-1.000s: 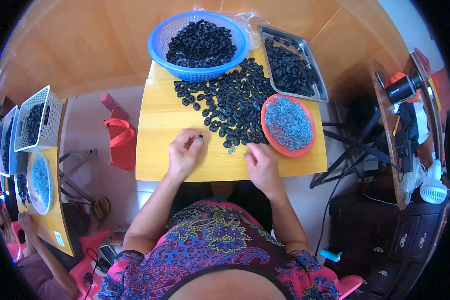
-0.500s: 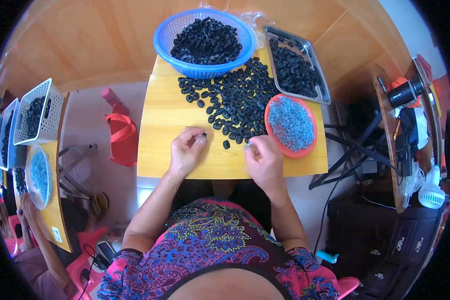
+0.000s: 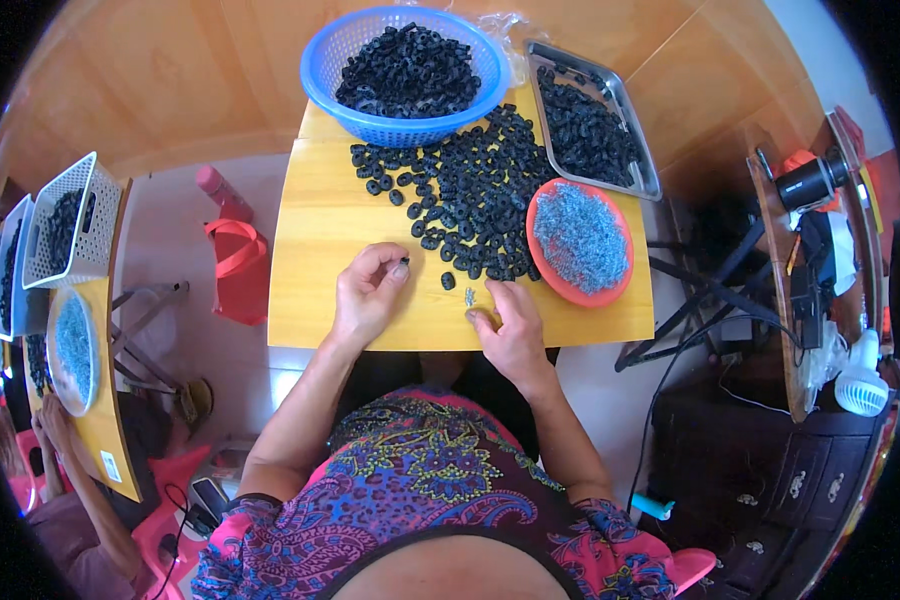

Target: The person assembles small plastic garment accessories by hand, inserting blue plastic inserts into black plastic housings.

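Note:
My left hand is closed, with a small black part pinched between thumb and fingertips. My right hand has its thumb and forefinger apart beside a few tiny silvery pieces on the table, too small to make out well. Just above these lies a single black ring-like plastic piece. Many more black plastic pieces are spread over the yellow table beyond my hands. To the right of my right hand, a red plate bears a heap of small silvery-blue pieces.
A blue perforated basket and a metal tray, both with black pieces, stand at the back. At left, another person's hands rest by a second table with a white basket. A red bag is on the floor.
My right hand has moved slightly left and down to the tabletop and its fingers have parted. Tiny silvery pieces now lie by its fingertips. My left hand still pinches the black part.

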### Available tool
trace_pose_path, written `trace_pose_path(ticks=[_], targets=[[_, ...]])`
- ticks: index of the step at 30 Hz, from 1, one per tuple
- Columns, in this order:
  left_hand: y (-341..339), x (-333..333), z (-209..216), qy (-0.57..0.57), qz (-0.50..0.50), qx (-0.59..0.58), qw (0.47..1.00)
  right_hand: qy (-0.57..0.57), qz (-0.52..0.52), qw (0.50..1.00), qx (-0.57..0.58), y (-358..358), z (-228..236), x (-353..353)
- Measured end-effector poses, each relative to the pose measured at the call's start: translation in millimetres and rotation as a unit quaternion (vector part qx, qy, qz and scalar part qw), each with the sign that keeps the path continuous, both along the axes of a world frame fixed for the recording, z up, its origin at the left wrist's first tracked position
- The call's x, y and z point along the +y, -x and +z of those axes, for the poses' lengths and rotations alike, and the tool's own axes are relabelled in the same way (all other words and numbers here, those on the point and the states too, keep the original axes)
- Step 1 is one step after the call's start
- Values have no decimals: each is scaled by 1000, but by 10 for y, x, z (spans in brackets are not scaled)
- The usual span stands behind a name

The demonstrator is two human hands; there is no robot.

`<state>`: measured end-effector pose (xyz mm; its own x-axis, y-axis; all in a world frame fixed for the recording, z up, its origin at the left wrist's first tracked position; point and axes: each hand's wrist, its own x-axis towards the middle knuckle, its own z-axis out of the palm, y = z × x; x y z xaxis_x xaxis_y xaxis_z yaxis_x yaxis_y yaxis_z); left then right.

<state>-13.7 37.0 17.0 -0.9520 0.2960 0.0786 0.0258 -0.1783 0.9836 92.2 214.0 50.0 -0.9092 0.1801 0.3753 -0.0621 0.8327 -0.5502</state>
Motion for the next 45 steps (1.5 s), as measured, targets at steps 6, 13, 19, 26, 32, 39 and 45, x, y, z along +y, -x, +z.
trace_pose_path(ticks=[6, 13, 19, 26, 32, 39, 45], targets=[[11, -64, 49, -93, -60, -89, 990, -56, 24, 998, -19, 51, -71, 16], [-80, 10, 266, -55, -132, -181, 973, -25, 22, 999, -11, 121, 55, -81], [-68, 5, 193, -210, -194, -285, 915, -63, 23, 996, -65, 170, 15, -23], [-227, 142, 154, 58, -118, 6, 991, 16, 36, 999, -5, 161, 76, -90], [-252, 109, 333, -62, -186, -181, 964, 242, 70, 968, 14, 139, 270, -214], [-226, 86, 360, -116, -194, -137, 964, 336, 100, 936, -23, 139, 279, -220], [-257, 122, 382, -58, -170, -91, 979, 377, 88, 918, -82, 112, 316, -166]])
